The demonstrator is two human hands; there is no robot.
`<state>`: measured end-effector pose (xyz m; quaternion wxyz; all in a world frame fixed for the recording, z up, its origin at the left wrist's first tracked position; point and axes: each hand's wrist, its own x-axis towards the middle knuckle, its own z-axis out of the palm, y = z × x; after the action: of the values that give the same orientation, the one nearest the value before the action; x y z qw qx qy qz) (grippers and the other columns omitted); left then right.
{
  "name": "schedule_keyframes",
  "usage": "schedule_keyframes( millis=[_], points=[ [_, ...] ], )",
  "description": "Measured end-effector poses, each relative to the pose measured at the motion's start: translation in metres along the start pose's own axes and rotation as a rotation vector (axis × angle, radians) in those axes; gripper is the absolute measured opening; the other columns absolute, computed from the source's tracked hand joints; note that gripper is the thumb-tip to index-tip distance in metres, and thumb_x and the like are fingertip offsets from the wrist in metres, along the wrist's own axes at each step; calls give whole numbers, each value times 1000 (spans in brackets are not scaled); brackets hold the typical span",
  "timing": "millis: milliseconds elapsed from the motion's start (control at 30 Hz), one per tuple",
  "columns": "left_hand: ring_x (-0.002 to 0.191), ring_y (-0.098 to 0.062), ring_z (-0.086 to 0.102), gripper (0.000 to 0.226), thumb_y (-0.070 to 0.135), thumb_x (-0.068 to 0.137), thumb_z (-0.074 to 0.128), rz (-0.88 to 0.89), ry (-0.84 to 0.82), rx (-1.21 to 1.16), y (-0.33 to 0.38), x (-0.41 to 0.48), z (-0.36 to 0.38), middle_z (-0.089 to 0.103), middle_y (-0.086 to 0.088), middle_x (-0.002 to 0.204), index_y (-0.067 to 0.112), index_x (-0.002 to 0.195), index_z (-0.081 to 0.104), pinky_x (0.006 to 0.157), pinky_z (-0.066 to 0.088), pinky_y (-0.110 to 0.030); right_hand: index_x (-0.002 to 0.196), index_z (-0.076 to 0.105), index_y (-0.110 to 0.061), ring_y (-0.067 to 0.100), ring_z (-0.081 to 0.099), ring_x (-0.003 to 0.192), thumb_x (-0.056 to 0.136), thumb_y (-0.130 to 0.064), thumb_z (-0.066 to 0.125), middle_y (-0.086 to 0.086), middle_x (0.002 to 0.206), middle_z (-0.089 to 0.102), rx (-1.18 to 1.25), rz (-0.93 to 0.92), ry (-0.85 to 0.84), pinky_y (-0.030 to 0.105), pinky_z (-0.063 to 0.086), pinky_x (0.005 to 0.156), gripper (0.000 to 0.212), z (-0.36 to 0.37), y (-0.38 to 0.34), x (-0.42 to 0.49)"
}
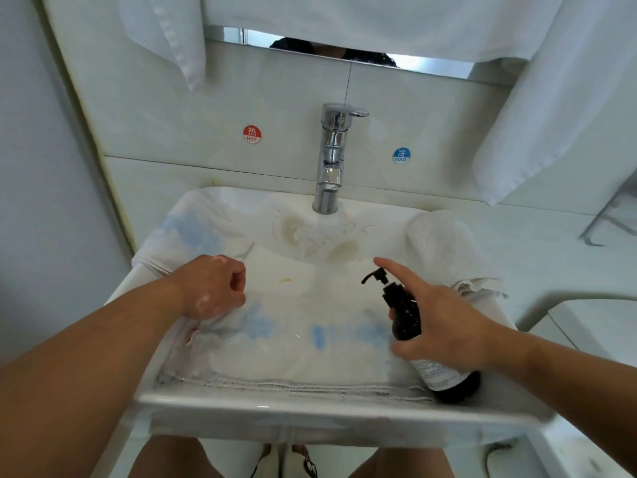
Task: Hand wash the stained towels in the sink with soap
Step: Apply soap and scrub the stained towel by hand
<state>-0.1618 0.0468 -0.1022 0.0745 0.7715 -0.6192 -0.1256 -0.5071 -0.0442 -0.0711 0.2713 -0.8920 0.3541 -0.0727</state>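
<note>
Head view: a white sink (241, 405) lies below a chrome tap (331, 157), and a white towel (293, 343) is spread across the basin in front of the tap, draped up over the rim on both sides. The towel carries pale blue patches, yellow-brown stains (344, 251) just in front of the tap's base, and a small orange spot (286, 280) a little nearer the person.

The left hand (210, 288) sits on the towel in front of the tap and to its left, fingers curled into a loose fist; whether it pinches the cloth I cannot tell.

The right hand (448, 326), in front of the tap and to its right, holds a dark soap bottle (406, 319) tilted over the towel, thumb and lower fingers wrapped round it. Its index finger is stretched out over the black pump top (375, 276); contact is unclear.

A rolled towel (437, 243) rests on the rim just right of the tap. On the wall a red HOT sticker (252, 134) is left of the tap, a blue COLD sticker (401, 155) right of it. White towels (537, 132) hang above the tap.
</note>
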Motion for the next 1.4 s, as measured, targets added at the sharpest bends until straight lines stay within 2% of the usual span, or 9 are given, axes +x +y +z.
schedule_keyframes(
  millis=[133, 400, 667, 767, 867, 933, 1033, 1200, 1400],
  points=[
    [81, -9, 57, 16, 28, 86, 69, 3, -6, -4, 0, 0, 0, 62, 12, 84, 30, 75, 58, 71, 42, -25, 143, 0, -73, 21, 69, 73, 67, -20, 79, 0, 86, 71, -158, 85, -157, 40, 61, 73, 122, -18, -13, 1],
    [83, -11, 58, 14, 26, 86, 69, 2, -6, -22, 1, -1, -1, 62, 11, 85, 29, 76, 59, 73, 44, -26, 134, 21, -62, 12, 55, 54, 67, -14, 79, 0, 68, 62, -282, 89, -226, 29, 53, 53, 101, -28, -29, -6],
    [84, -12, 58, 14, 27, 86, 69, 1, -9, -21, 1, -2, -2, 62, 10, 87, 29, 76, 59, 73, 45, -26, 135, 19, -61, 5, 58, 56, 68, -15, 80, -11, 68, 65, -285, 79, -266, 19, 49, 52, 102, -26, -26, -5],
    [85, -13, 58, 14, 27, 87, 68, 3, -14, -20, 1, -2, -2, 63, 10, 87, 28, 77, 59, 75, 46, -27, 143, 8, -65, 9, 64, 64, 68, -17, 80, -7, 76, 68, -297, 74, -252, 26, 57, 62, 115, -24, -19, -3],
    [84, -12, 58, 13, 27, 87, 68, 6, -10, -16, 2, -1, -2, 63, 10, 86, 28, 77, 59, 74, 46, -26, 147, -10, -66, 19, 70, 73, 66, -21, 85, 1, 88, 73, -275, 87, -119, 39, 61, 74, 133, -32, -12, 12],
    [83, -12, 58, 14, 27, 87, 68, 6, -13, -6, 3, -1, -3, 63, 10, 86, 28, 77, 59, 73, 45, -25, 151, -10, -58, 16, 70, 80, 66, -25, 90, -2, 95, 73, -207, 92, 50, 30, 60, 77, 136, -43, -12, 31],
    [83, -13, 59, 14, 26, 87, 66, 1, -16, 11, 5, -3, -3, 63, 10, 85, 28, 76, 58, 76, 49, -26, 157, 4, -47, -4, 65, 83, 66, -23, 93, -15, 97, 70, 6, 67, 314, 4, 45, 67, 130, -48, -13, 66],
    [77, -7, 55, 18, 23, 88, 62, 15, -8, 61, 8, -6, -2, 60, 12, 80, 29, 74, 54, 68, 42, -17, 157, 14, -41, 10, 65, 91, 65, -20, 92, -9, 98, 68, 180, 37, 502, 22, 47, 83, 123, -20, 5, 116],
    [75, -8, 53, 20, 26, 86, 63, 46, -6, 77, 3, -1, -2, 58, 12, 76, 30, 70, 51, 69, 42, -18, 139, 41, -31, 15, 65, 91, 65, -19, 91, -9, 97, 67, 210, 69, 602, 15, 46, 75, 90, -2, 22, 129]
  ],
)
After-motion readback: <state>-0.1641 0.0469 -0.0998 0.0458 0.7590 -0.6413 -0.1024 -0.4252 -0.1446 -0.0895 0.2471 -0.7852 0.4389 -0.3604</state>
